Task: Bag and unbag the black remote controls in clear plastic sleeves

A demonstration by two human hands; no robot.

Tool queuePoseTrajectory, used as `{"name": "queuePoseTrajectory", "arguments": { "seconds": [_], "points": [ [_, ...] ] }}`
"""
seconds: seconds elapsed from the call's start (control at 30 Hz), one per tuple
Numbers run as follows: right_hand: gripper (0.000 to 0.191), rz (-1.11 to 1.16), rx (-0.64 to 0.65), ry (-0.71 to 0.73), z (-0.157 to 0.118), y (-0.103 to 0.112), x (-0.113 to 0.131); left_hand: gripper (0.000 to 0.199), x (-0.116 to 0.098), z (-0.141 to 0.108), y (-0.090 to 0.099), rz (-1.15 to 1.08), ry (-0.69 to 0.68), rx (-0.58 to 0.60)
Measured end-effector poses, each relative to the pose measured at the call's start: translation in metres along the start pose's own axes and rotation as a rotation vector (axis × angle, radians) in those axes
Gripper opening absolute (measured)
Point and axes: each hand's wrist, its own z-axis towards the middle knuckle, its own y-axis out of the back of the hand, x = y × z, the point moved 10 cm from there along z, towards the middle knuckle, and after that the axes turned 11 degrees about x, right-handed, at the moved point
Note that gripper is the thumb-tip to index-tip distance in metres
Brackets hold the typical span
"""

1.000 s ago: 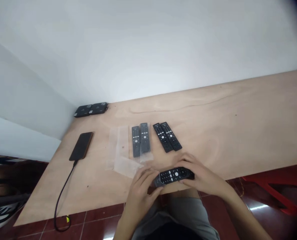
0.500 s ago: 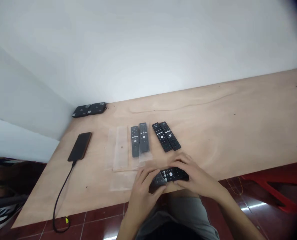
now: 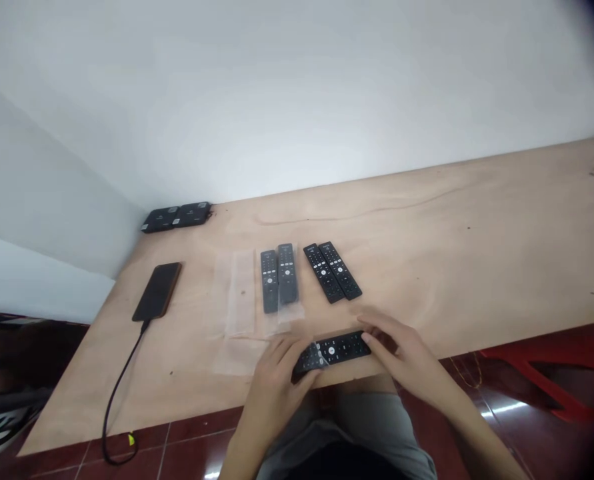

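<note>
A black remote control (image 3: 345,348) lies sideways near the table's front edge, its left end inside a clear plastic sleeve (image 3: 313,357). My left hand (image 3: 279,373) is closed round that sleeved end, thumb on the near side and fingers on the far side. At the bare right end, my right hand (image 3: 401,350) pinches the tip between thumb and fingers. Beyond my hands lie two bare remotes, a left one (image 3: 323,273) and a right one (image 3: 341,271), side by side. Left of them are two remotes in clear sleeves, one (image 3: 269,281) beside the other (image 3: 287,273).
Flat clear plastic sleeves (image 3: 240,293) lie left of the sleeved remotes. A phone (image 3: 157,292) with a black cable (image 3: 121,387) is further left. Two black boxes (image 3: 161,219) (image 3: 192,214) sit at the wall. A red chair (image 3: 551,373) stands beyond the table's right front edge.
My right hand has slid right along the remote to its end, uncovering more buttons. My left hand and the remote have shifted slightly left.
</note>
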Motion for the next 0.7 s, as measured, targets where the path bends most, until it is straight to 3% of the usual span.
{"name": "queuePoseTrajectory", "arguments": {
  "seconds": [0.27, 0.57, 0.7],
  "points": [
    [0.036, 0.097, -0.059, -0.027, 0.007, -0.018, -0.001, 0.051, 0.001, 0.002, -0.001, 0.030, 0.015, 0.018],
    [0.033, 0.270, 0.044, 0.002, 0.023, -0.071, 0.018, 0.064, -0.006, 0.017, -0.021, 0.036, 0.030, 0.045],
    [0.043, 0.278, 0.002, 0.005, 0.026, -0.078, 0.014, 0.071, -0.010, 0.022, -0.023, 0.030, 0.018, 0.013]
  ]
}}
